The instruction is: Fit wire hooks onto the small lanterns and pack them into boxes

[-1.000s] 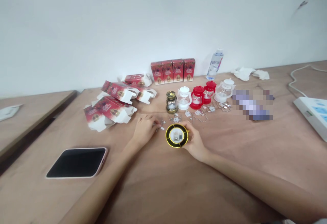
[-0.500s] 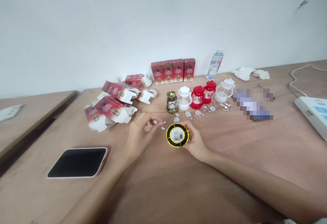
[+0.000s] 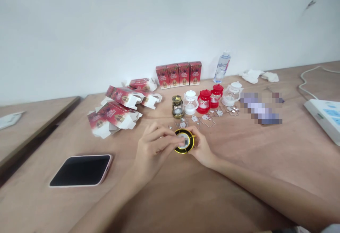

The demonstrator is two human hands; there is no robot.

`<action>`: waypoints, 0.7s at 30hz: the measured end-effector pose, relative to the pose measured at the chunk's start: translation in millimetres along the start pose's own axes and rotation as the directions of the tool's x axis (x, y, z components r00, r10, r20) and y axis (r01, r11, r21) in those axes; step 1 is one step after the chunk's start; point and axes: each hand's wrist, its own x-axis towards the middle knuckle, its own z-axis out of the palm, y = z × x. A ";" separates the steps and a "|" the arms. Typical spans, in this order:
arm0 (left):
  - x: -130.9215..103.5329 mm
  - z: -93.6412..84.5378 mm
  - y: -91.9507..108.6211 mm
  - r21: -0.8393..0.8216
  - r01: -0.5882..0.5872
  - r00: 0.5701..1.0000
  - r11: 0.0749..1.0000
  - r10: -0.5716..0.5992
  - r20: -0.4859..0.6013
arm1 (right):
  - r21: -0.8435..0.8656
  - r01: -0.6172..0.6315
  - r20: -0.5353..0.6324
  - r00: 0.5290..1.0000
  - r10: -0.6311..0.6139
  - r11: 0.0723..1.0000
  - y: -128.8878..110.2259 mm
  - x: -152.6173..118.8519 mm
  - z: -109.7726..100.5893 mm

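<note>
My right hand (image 3: 203,148) grips a small black-and-gold lantern (image 3: 191,141), its round base turned toward me. In the base's pale centre sits a small dark square fitting. My left hand (image 3: 154,145) reaches over from the left, fingertips pinched together at that centre. Whatever is between those fingers is hidden. Just beyond the hands lie small metal plates (image 3: 194,118) and a bent wire handle (image 3: 211,122). Behind them stand a bronze lantern (image 3: 177,109), white lanterns (image 3: 190,106) and red lanterns (image 3: 204,104).
Open red-and-white boxes (image 3: 119,114) are heaped at the left, and closed red boxes (image 3: 172,76) stand along the wall. A phone (image 3: 81,170) lies front left. A water bottle (image 3: 221,68), crumpled tissue (image 3: 251,76) and a white power strip (image 3: 325,114) are to the right.
My left hand has moved right from the small parts on the table to the lantern's base, now covering part of it. My right hand keeps its hold on the lantern.
</note>
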 end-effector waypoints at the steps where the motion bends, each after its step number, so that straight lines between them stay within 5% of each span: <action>1: -0.4 0.3 1.0 0.022 -0.011 1.000 1.000 0.011 0.025 | 0.002 0.000 0.003 1.000 0.000 1.000 -0.2 0.1 0.0; 10: -2.2 3.1 4.6 0.299 -0.143 0.988 0.944 0.120 0.094 | 0.013 0.001 0.010 1.000 -0.001 1.000 0.0 -0.4 -0.5; 21: -2.8 -3.7 6.4 0.267 -0.085 0.989 0.960 0.049 0.139 | -0.010 0.017 0.016 1.000 -0.017 1.000 2.9 0.2 -1.1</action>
